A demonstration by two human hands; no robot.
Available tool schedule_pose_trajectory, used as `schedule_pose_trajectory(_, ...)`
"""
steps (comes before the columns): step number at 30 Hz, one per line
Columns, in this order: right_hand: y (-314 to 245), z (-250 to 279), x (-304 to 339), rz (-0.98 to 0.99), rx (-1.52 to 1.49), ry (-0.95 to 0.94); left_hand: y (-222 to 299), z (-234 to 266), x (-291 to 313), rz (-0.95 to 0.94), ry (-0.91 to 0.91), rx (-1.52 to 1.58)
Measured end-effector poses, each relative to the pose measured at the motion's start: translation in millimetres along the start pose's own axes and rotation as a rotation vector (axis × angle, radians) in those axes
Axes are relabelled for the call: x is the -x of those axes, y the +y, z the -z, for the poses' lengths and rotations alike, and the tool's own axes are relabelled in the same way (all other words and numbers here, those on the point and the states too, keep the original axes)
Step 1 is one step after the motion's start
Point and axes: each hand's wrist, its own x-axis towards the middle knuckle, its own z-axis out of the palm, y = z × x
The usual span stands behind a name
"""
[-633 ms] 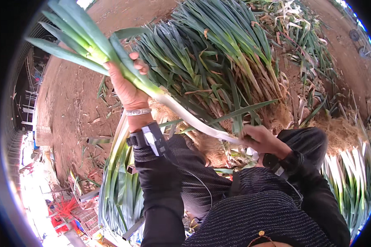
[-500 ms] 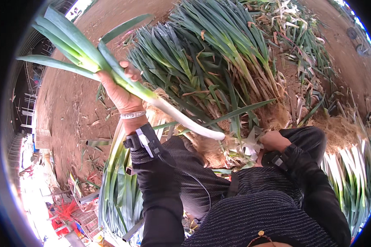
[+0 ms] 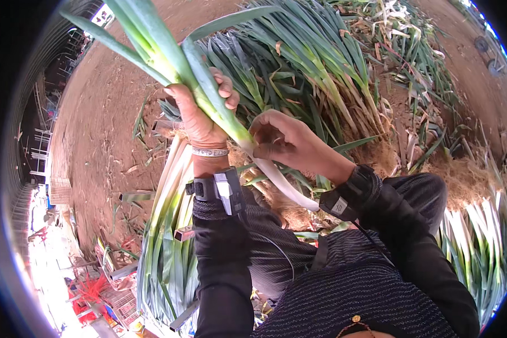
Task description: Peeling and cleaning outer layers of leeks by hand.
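A long green onion (image 3: 287, 188) slants across the front of me, its green leaves up to the left and its white stem end down to the right. My left hand (image 3: 203, 115) is wrapped round it where the leaves begin to part. Lower down, the bent fingers and thumb of my right hand (image 3: 290, 141) pinch the stem where green turns to white. Whether a loose outer skin is between those fingers is too small to tell. Beyond my hands lies a large pile of untrimmed green onions (image 3: 321, 73) with leaves pointing away and stringy roots toward me.
Stacked green onions (image 3: 166, 248) lie to my left beside metal bars (image 3: 186, 232). Another stack (image 3: 479, 236) is at my right, below a mass of brown roots (image 3: 459, 174). Stripped leaves (image 3: 405, 45) litter the dirt floor (image 3: 107, 129). Wire crates (image 3: 121, 304) stand at lower left.
My right hand has risen from beside my right knee to the stem and closed on it. My left hand has brought the green onion rightward, its leaves tilting more upright.
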Motion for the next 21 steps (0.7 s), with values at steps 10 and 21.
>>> schedule_pose_trajectory(10,-1,3,4,0.057,0.015,0.078,1,-2,1,-0.016,0.044,-0.049)
schedule_pose_trajectory(21,1,-45,-29,0.054,-0.155,0.364,-21,-10,-1,-0.063,0.179,-0.256)
